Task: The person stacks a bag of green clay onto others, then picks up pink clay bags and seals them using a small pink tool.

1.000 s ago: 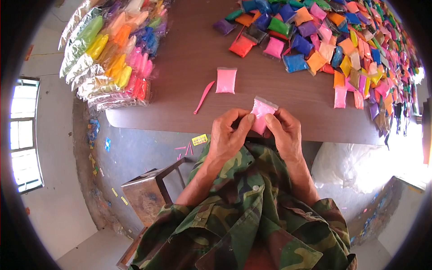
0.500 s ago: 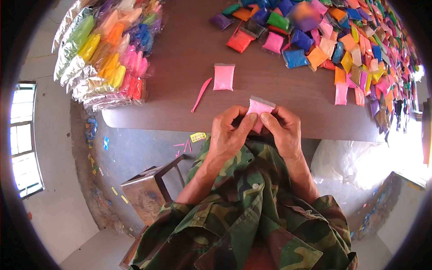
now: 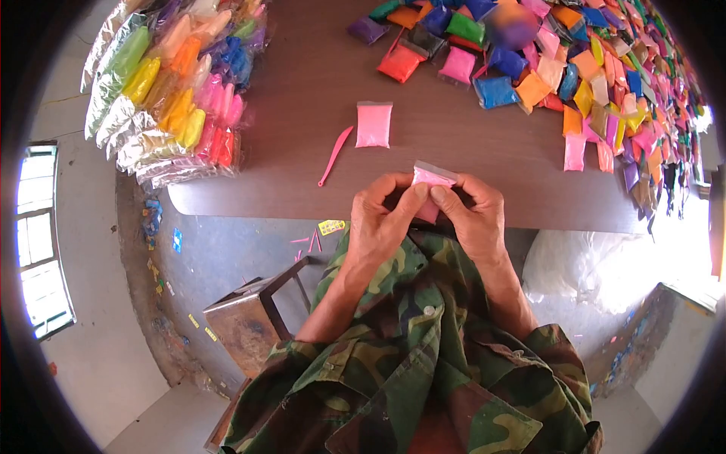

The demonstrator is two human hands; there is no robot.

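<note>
Between both hands, at the table's near edge, is a small clear packet of pink clay (image 3: pixel 432 175). My left hand (image 3: pixel 384 216) pinches its left side, and my right hand (image 3: pixel 470 216) pinches its right side. Both thumbs press on the packet's front, close together; the other fingers are mostly hidden behind it. The packet's clear top strip points away from me. A second pink packet (image 3: pixel 373 125) lies flat on the table beyond my hands. Left of it rests a pink plastic knife-shaped tool (image 3: pixel 336 156), lying at a slant.
A large heap of small coloured packets (image 3: pixel 533 87) covers the table's right side. Bags of long coloured clay pieces (image 3: pixel 178 83) are stacked at the left. Below the brown table (image 3: pixel 295 181) stand a metal-framed stool (image 3: pixel 246 318) and a whitish plastic bag (image 3: pixel 571 268).
My thumbs have slid slightly up the packet, which tilts a little more. The table's contents appear shifted slightly as the view moved.
</note>
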